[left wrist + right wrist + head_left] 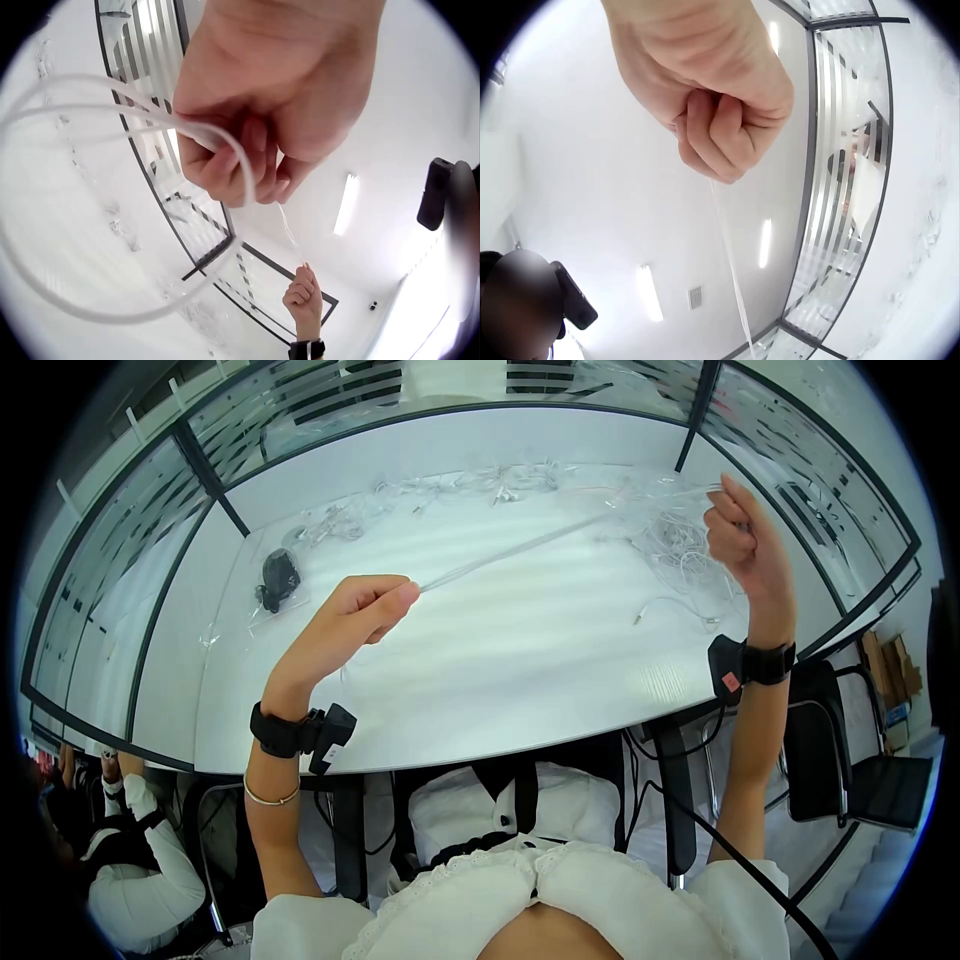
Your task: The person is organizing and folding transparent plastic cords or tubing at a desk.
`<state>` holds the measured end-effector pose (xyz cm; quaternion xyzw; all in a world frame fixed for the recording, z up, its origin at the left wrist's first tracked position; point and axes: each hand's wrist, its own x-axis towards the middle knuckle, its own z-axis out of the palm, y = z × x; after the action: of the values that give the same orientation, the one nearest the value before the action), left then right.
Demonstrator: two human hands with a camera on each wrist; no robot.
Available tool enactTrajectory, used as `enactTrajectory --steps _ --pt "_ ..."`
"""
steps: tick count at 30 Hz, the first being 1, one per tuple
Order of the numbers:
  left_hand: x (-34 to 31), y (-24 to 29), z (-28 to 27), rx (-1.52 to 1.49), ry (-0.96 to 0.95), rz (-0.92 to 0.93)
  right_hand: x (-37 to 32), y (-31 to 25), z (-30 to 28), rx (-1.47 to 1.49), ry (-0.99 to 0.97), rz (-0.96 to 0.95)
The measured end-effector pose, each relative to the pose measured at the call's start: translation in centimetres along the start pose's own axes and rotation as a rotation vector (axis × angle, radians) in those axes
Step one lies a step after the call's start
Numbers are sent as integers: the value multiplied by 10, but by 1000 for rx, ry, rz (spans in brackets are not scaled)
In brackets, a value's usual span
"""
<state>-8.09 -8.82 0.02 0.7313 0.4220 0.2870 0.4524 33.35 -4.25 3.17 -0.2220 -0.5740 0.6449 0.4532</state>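
A thin white cable [520,548] is drawn out taut above the table, rising from my left hand to my right. My left hand [350,618] grips its near end, fingers curled and thumb pressed along it. From that fist, a slack loop of the cable [112,318] hangs out in the left wrist view. Raised at the right, my right hand [745,545] holds the other end in a closed fist. In the right wrist view the strands [731,259] run away from under the curled fingers [712,142], which hide the held end.
Tangled white cables [685,550] in clear plastic lie below my right hand. More bagged cables [505,482] line the back of the white table [480,680]. A black bundle [278,578] sits at the left. Glass-topped partitions [460,435] surround the table; another person [145,870] is at lower left.
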Motion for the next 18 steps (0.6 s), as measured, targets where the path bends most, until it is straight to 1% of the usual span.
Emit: enactTrajectory --steps 3,6,7,8,11,12,13,14,18 --pt "-2 -4 -5 -60 7 -2 -1 -8 -18 144 63 -110" --pt "-6 -7 -9 -144 0 -52 -5 -15 -40 177 78 -225" --pt "-8 -6 -9 -135 -14 -65 -7 -17 -47 195 84 -258" --pt "-10 -5 -10 -124 -26 -80 -7 -17 -55 189 47 -278" --pt "-15 -10 -12 -34 -34 -92 -14 -21 -69 249 160 -361" --pt "-16 -13 -13 3 -35 -90 -16 -24 -76 244 110 -386" --pt "-17 -15 -15 42 -37 -86 -18 -25 -80 258 121 -388" --pt "-20 -13 -18 79 -68 -120 -20 -25 -83 273 133 -390" --pt "-27 -15 -20 106 -162 -129 -24 -29 -98 325 191 -457"
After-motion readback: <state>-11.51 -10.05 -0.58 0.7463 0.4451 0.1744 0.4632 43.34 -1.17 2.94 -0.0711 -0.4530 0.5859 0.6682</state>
